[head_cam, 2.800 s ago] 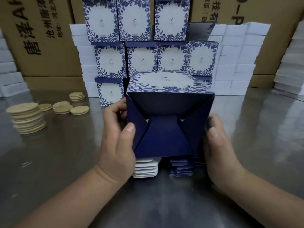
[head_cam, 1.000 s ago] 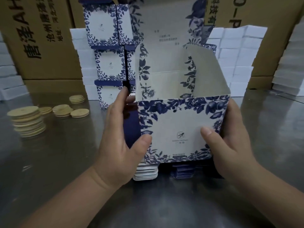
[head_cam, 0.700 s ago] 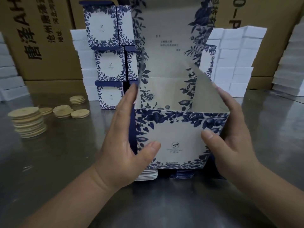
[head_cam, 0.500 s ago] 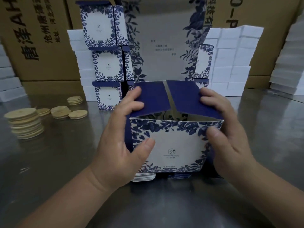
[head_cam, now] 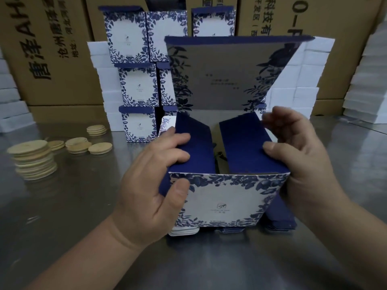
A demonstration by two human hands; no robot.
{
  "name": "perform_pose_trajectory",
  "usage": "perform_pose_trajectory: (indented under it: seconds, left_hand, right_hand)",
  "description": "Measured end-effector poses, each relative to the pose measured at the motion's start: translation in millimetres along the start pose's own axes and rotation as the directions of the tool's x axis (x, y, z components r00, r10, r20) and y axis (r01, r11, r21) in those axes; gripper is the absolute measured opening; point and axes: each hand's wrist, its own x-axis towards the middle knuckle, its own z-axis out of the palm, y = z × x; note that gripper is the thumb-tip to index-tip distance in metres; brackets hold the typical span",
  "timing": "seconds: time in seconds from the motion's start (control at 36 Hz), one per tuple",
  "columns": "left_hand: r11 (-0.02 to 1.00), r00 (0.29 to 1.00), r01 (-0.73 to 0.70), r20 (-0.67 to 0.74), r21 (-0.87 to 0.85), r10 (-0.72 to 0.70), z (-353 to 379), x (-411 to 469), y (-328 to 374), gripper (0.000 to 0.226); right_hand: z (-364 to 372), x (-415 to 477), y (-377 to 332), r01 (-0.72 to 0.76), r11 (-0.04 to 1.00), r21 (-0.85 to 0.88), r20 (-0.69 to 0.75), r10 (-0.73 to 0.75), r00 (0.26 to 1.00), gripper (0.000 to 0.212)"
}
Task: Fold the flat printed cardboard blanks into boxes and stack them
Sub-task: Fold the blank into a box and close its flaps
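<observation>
I hold a white box with blue floral print [head_cam: 224,204] upright above the steel table. My left hand [head_cam: 155,176] grips its left side, fingers pressing the navy left flap [head_cam: 196,151] inward, thumb on the front face. My right hand [head_cam: 299,162] grips the right side, fingers on the navy right flap [head_cam: 243,147]. The lid panel [head_cam: 226,76] stands up behind, tilting toward me. A stack of folded boxes [head_cam: 136,84] rises at the back. Under the box lies a pile of flat blanks [head_cam: 184,231].
Round wooden discs [head_cam: 33,160] are stacked at the left, with smaller piles [head_cam: 96,130] nearby. White foam blocks [head_cam: 301,95] are stacked behind the boxes and at both sides. Large brown cartons [head_cam: 52,49] line the back. The steel table [head_cam: 73,206] is reflective.
The bottom got closed, the box was turned upright, and both side flaps were pushed inward. The lid panel has since come forward and lower, with its navy tuck edge showing on top.
</observation>
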Motion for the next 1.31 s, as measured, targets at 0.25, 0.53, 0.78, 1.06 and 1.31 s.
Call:
perform_pose_trajectory:
  seconds: [0.25, 0.53, 0.78, 1.06, 1.31]
  left_hand:
    - [0.997, 0.998, 0.006, -0.058, 0.074, -0.002, 2.4, -0.9, -1.2, 0.038]
    - [0.985, 0.986, 0.037, -0.157, -0.168, -0.064, 6.7, 0.2, 2.7, 0.040]
    - [0.975, 0.986, 0.110, -0.105, -0.194, -0.133, 6.3, -2.5, 4.3, 0.051]
    - [0.996, 0.992, 0.080, -0.093, -0.045, -0.084, 10.2, 1.2, 15.7, 0.023]
    - [0.999, 0.996, -0.023, -0.090, -0.024, 0.020, 9.7, -0.6, 15.5, 0.024]
  right_hand:
    - [-0.4, 0.6, -3.8, -0.018, 1.000, -0.022, 0.118, 0.021, 0.993, 0.065]
    - [5.8, -5.7, -2.9, 0.073, 0.980, -0.186, 0.085, -0.058, 0.995, 0.038]
    - [7.2, -2.7, -2.9, -0.069, 0.997, -0.026, 0.063, 0.070, 0.996, 0.026]
    - [6.6, -8.7, -1.6, -0.120, 0.979, 0.163, 0.067, 0.110, 0.992, 0.028]
    - [-5.9, 7.4, -9.8, -0.046, 0.995, -0.089, -0.149, 0.033, 0.988, 0.038]
